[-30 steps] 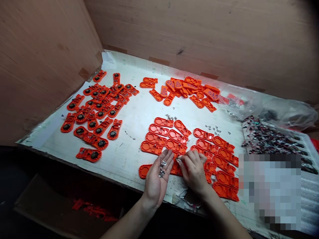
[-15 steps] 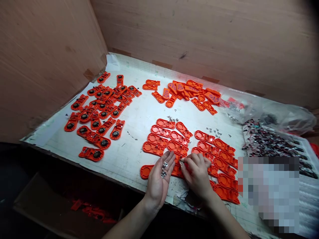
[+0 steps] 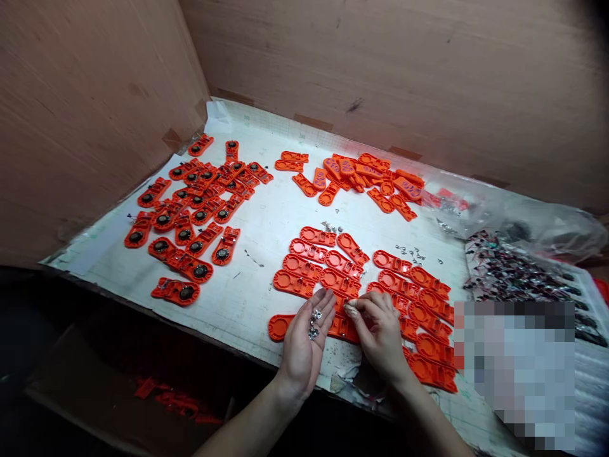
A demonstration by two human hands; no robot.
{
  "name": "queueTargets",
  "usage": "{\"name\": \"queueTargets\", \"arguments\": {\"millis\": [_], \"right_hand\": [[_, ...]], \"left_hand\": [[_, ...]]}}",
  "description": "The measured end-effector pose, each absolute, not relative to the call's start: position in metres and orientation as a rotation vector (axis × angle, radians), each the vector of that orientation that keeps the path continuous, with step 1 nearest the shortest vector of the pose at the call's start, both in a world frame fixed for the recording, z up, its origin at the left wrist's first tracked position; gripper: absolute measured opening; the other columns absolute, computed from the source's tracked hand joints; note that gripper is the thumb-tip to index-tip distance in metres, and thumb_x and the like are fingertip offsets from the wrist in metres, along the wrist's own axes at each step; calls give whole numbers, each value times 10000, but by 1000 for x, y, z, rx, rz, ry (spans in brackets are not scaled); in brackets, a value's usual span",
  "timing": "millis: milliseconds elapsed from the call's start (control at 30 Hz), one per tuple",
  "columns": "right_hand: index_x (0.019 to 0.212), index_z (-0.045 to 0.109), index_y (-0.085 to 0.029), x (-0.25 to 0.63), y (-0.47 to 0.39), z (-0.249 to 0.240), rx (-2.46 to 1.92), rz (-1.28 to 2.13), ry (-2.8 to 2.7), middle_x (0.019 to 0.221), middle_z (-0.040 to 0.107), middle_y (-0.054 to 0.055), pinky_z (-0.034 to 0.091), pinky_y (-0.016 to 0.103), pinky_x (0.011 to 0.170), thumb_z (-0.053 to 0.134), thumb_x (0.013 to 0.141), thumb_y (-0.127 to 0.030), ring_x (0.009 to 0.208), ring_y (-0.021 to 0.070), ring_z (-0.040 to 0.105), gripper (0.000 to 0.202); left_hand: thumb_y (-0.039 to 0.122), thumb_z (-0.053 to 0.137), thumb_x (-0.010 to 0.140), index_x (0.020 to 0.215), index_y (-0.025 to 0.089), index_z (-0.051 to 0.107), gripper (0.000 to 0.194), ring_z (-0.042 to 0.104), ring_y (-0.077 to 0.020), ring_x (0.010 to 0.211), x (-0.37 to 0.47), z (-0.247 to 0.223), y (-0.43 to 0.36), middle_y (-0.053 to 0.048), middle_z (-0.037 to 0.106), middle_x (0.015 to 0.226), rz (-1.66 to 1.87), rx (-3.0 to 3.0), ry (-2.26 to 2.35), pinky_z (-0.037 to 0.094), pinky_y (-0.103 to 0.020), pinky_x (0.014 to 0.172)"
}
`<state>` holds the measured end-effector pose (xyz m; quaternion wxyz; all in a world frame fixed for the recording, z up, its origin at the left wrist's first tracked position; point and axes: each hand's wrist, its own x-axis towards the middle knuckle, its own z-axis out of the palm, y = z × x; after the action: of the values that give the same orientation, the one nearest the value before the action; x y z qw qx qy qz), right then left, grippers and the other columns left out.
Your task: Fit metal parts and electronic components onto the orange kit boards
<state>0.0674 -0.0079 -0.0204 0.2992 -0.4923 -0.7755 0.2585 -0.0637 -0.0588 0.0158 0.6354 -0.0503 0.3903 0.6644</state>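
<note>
My left hand (image 3: pixel 304 343) is turned palm up and slightly cupped, with several small shiny metal contact pieces (image 3: pixel 314 324) resting in the palm. Its fingers are extended and lie over the orange plastic casings. Thumb and fingers pinched together, my right hand (image 3: pixel 380 324) is at an orange casing (image 3: pixel 345 327) in the near row, just right of the left fingertips. Whatever is in that pinch is hidden; something pale covers the thumb tip. Around both hands lie rows of orange casing halves (image 3: pixel 295 284), each with a round recess, some with small metal bits fitted.
Casings with round dark speakers (image 3: pixel 200 271) are spread at the left. More orange casings (image 3: pixel 352 171) are heaped at the back. Loose metal pieces (image 3: pixel 413 254) lie on the white table (image 3: pixel 257 228). Wired parts (image 3: pixel 518 273) and a clear bag (image 3: pixel 547 222) sit right. Cardboard walls (image 3: pixel 380 70) enclose the table.
My right hand's fingertips have shifted very slightly at the casing. The left hand keeps its pose with the metal pieces. The whole view has moved a little.
</note>
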Motion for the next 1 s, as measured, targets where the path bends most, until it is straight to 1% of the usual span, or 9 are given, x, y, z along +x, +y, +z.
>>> {"name": "queueTargets", "arguments": {"millis": [167,267,400,533,667,800,900,1000], "right_hand": [[855,627,-217,67,-7,-22,-1314,640,-2088,830,584,32,304,370,732,485,913,-292,808,201,438,170],[840,618,-214,67,-7,-22,-1267,547,-2101,820,588,27,297,362,714,508,901,-250,802,202,434,131],[882,608,-199,67,-9,-24,-1132,427,-2123,812,599,27,312,355,721,539,883,-187,787,192,420,69],[877,606,-194,65,-13,-28,-1093,314,-2148,810,611,24,300,376,752,539,881,-162,781,188,412,75],[880,609,-189,68,-16,-28,-1074,212,-2270,808,615,30,275,400,779,494,891,-133,796,197,421,128],[933,617,-197,76,-12,-22,-1093,311,-2319,870,603,45,274,393,775,490,897,-171,832,206,440,135],[885,628,-212,76,-7,-18,-1115,405,-2267,830,580,35,271,388,775,510,897,-221,829,202,441,119],[853,620,-214,72,-4,-16,-1172,498,-2192,829,574,27,268,379,771,530,885,-231,834,198,457,96]], "left_hand": [[226,399,946,1168,70,587,331,517,-237,1207,-64,14,-58,-163,570,1269,1526,-116,886,381,-357,1076],[224,391,949,1169,68,586,333,517,-237,1207,-64,14,-58,-163,571,1268,1528,-120,882,385,-355,1074],[234,390,950,1176,70,584,340,520,-236,1203,-64,14,-58,-166,569,1269,1520,-121,897,391,-349,1068],[236,394,949,1178,72,583,340,519,-236,1205,-63,14,-59,-165,568,1271,1519,-115,900,391,-348,1069],[226,387,948,1164,71,590,334,521,-233,1202,-64,14,-58,-162,572,1266,1524,-118,902,391,-345,1070],[222,391,947,1149,79,601,324,524,-230,1199,-65,14,-58,-154,581,1257,1521,-114,914,395,-349,1069],[225,405,944,1148,84,603,318,526,-229,1198,-65,14,-58,-150,583,1255,1520,-102,922,392,-351,1072],[234,414,941,1153,80,601,322,523,-232,1201,-65,14,-58,-153,582,1255,1522,-96,919,392,-348,1073]]}}
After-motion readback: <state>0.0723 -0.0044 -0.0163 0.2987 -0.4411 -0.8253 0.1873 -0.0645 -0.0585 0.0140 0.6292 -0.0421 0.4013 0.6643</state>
